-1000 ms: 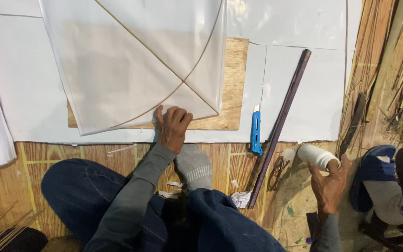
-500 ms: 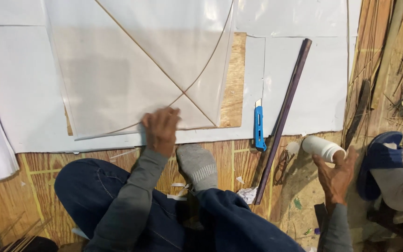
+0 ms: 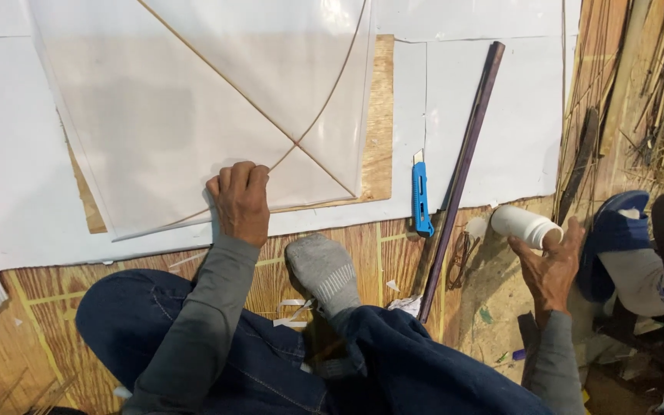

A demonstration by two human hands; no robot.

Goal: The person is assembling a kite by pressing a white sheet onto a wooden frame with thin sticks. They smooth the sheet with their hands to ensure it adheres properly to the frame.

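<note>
Pinning the translucent kite sheet (image 3: 194,123) with your left hand (image 3: 240,201): fingers curled, knuckles down on its lower edge, just where the bowed stick (image 3: 330,100) meets the sheet's border. Nothing gripped there, just pressure. Your right hand (image 3: 551,265) is wrapped around a small white bottle (image 3: 524,224), held tilted off to the right of the board, well apart from the sheet. Looks like a glue step: frame laid, adhesive in hand, none on yet that I can see. Next move needs the bottle over the stick crossing (image 3: 296,144) while the left hand keeps the paper flat. Bottle is plain white, cylindrical; can't tell any label. Blue utility knife (image 3: 421,196) and a long dark straightedge (image 3: 463,169) lie just right of the plywood board (image 3: 382,115).
</note>
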